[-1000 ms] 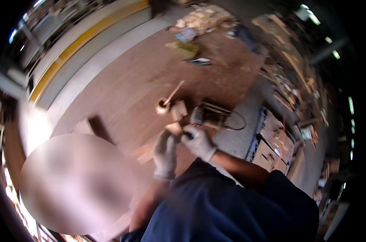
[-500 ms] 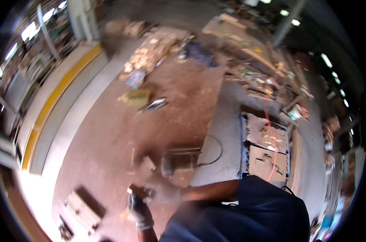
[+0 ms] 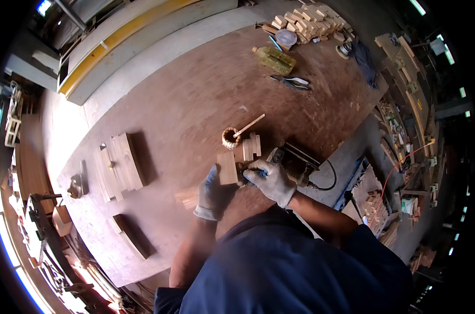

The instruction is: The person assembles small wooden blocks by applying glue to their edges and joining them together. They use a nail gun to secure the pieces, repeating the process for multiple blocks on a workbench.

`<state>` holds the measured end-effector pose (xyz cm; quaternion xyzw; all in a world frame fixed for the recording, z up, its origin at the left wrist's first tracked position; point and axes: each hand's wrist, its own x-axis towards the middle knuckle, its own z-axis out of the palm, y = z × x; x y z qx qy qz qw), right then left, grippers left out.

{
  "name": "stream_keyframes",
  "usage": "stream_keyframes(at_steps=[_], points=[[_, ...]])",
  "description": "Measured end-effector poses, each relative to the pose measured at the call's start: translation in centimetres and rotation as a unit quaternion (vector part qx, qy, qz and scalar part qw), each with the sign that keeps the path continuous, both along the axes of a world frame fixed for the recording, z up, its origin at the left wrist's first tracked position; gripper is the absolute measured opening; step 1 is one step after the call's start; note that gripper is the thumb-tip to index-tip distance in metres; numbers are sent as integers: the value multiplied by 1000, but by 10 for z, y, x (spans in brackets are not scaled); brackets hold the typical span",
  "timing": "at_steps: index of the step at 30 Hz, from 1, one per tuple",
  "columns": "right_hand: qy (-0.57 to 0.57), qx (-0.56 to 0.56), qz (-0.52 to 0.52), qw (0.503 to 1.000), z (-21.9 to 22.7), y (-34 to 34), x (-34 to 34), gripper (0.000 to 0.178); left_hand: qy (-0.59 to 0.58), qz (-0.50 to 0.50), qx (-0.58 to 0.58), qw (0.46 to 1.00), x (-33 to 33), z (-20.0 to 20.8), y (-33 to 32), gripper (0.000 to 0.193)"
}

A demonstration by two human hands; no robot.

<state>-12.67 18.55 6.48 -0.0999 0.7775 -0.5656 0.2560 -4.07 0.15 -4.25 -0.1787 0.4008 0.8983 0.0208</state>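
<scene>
My left hand (image 3: 212, 194), in a grey glove with blue on the fingers, grips a flat, pale wooden block (image 3: 227, 168) by its left side. My right hand (image 3: 272, 181), gloved alike, is just right of the block with its fingers pinched together. Whatever lies between those fingers is hidden. Beyond the block stands a small pot (image 3: 230, 137) with a light stick (image 3: 250, 125) leaning out of it. A notched wooden piece (image 3: 251, 147) lies beside the pot. Close to my right hand is a dark tool (image 3: 277, 156) with a cable.
The brown table carries larger wooden pieces (image 3: 123, 162) at left and a curved strip (image 3: 128, 236) nearer me. Farther off lie a yellowish bottle (image 3: 274, 60), pliers (image 3: 292, 81) and a pile of wooden blocks (image 3: 313, 22). A pallet (image 3: 367, 194) stands on the floor at right.
The view has turned, so the table's things appear shifted. My hands, close together over a small wooden piece before, now show the flat block in the left and the right beside it.
</scene>
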Motion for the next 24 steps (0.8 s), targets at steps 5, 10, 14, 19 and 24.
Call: stream_keyframes(at_steps=[5,10,14,19,24], points=[[21,143,26,989,8,-25,15,37,25,-10,-112,993,8,-5,-11,60],[-216,7,-42,975,18,-42,26,37,64,-29,-176,982,14,-11,-12,55],[-108,35,-63,992,10,-42,27,38,35,42,-110,992,8,-8,0,50],[314,215,57,923,-12,-31,17,30,-87,142,-12,986,-5,61,17,40],[389,234,133,881,-27,-31,11,39,-114,112,-35,986,-7,47,18,34]])
